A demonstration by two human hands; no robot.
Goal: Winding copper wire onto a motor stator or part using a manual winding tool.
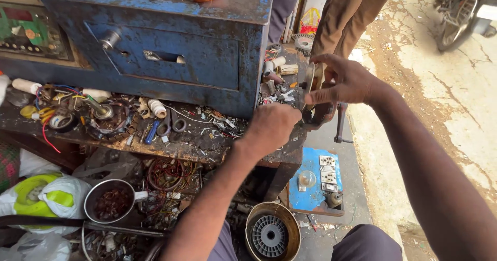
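While both hands (272,126) (344,80) grip, the disc (309,85) stands edge-on, upright

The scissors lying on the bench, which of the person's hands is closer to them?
Left. The left hand is a fist just right of the scissors, at bench level. The right hand is farther right, beyond the bench corner.

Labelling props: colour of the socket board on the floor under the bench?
Blue board with white sockets, head view.

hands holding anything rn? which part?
Right hand pinches a flat metal piece by its edge, at the bench vise. Left hand is closed beside the vise; its grip is hidden, so cannot tell.
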